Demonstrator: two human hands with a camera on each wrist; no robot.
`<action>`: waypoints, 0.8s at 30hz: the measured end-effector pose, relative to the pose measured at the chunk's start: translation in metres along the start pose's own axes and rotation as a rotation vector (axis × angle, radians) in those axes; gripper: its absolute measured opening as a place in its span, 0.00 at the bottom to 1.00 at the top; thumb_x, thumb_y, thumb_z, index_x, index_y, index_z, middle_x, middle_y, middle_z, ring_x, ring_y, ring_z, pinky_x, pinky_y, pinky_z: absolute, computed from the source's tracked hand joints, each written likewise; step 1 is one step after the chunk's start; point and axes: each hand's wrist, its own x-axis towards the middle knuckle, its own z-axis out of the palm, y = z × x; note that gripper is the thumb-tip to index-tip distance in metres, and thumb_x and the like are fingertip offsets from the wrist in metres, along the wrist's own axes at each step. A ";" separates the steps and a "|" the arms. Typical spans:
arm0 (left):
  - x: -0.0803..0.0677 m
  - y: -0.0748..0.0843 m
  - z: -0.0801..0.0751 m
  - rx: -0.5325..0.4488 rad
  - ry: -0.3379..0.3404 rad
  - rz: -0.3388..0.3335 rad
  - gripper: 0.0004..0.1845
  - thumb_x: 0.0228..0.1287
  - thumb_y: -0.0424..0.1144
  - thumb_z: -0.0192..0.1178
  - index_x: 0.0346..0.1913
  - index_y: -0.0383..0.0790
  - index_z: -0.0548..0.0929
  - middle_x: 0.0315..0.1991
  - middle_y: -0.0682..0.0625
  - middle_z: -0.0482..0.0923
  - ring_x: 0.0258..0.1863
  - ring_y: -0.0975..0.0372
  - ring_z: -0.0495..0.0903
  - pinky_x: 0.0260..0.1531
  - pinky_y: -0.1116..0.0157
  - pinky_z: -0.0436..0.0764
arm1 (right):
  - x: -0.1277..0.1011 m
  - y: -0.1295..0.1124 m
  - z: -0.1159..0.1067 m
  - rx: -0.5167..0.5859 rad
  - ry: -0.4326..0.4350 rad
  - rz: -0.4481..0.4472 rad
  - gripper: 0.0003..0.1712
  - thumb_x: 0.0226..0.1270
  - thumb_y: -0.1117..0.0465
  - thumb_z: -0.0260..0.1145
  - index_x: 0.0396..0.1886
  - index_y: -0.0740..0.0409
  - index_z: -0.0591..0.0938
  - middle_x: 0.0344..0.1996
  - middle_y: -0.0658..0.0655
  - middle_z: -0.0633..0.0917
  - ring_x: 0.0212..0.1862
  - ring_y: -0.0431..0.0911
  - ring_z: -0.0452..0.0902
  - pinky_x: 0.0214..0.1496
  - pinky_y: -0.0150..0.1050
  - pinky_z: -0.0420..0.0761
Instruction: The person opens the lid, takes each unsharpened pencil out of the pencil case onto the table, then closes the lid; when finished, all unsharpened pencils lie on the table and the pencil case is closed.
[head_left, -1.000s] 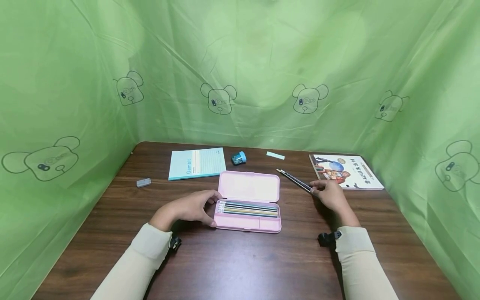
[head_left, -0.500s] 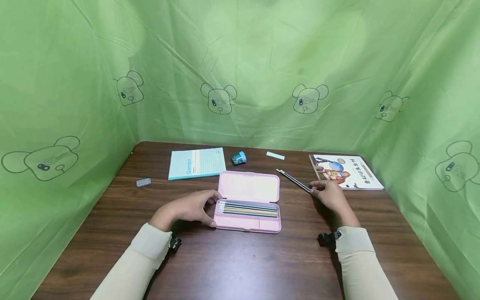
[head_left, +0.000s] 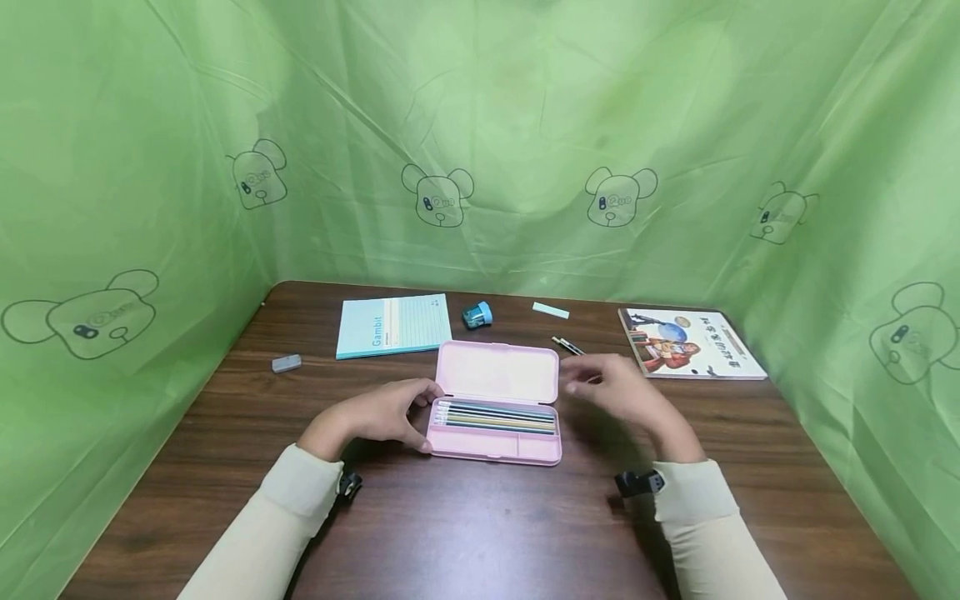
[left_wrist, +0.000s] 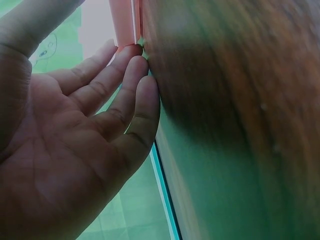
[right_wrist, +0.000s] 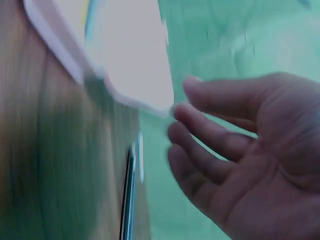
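Now we steady the open pencil case (head_left: 497, 408) with our left hand (head_left: 382, 414) while the right hand's (head_left: 615, 392) loosely spread, empty fingers (right_wrist: 200, 145) hover near the pencils (head_left: 568, 345) on the desk (head_left: 480, 525), and a pinch seems needed next.

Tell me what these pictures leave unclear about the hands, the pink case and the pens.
- Right hand: motion-blurred in the head and right wrist views; it appears to hold nothing.
- Dark pens: mostly hidden behind that hand in the head view; a blurred streak in the right wrist view.
- Pink pencil case: the left wrist view is cut off by the frame edge.
- Left hand: palm side hidden in the head view.
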 end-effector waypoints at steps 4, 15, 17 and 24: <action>0.000 0.000 0.000 -0.002 0.003 0.002 0.42 0.54 0.47 0.89 0.69 0.43 0.79 0.64 0.46 0.82 0.67 0.52 0.79 0.75 0.44 0.77 | 0.001 -0.030 0.025 -0.069 -0.174 -0.114 0.24 0.74 0.67 0.75 0.67 0.65 0.87 0.50 0.61 0.94 0.54 0.53 0.92 0.61 0.55 0.90; 0.000 0.000 0.001 0.002 0.003 0.001 0.43 0.54 0.46 0.89 0.70 0.42 0.79 0.64 0.46 0.83 0.67 0.52 0.80 0.75 0.44 0.77 | 0.002 -0.046 0.054 -0.167 -0.247 -0.166 0.23 0.71 0.73 0.74 0.64 0.61 0.89 0.48 0.54 0.94 0.51 0.45 0.90 0.59 0.50 0.90; 0.000 0.000 0.001 -0.001 0.004 0.007 0.43 0.54 0.46 0.89 0.70 0.42 0.79 0.64 0.46 0.83 0.68 0.52 0.80 0.75 0.44 0.77 | 0.002 -0.047 0.055 -0.167 -0.245 -0.175 0.24 0.70 0.75 0.73 0.64 0.62 0.89 0.45 0.54 0.94 0.48 0.44 0.89 0.56 0.47 0.90; 0.000 0.001 0.001 -0.011 0.001 0.010 0.43 0.54 0.45 0.89 0.71 0.43 0.79 0.65 0.46 0.83 0.68 0.51 0.80 0.76 0.45 0.76 | 0.002 -0.046 0.058 -0.165 -0.264 -0.241 0.24 0.71 0.78 0.70 0.65 0.64 0.89 0.35 0.52 0.92 0.40 0.39 0.83 0.46 0.35 0.85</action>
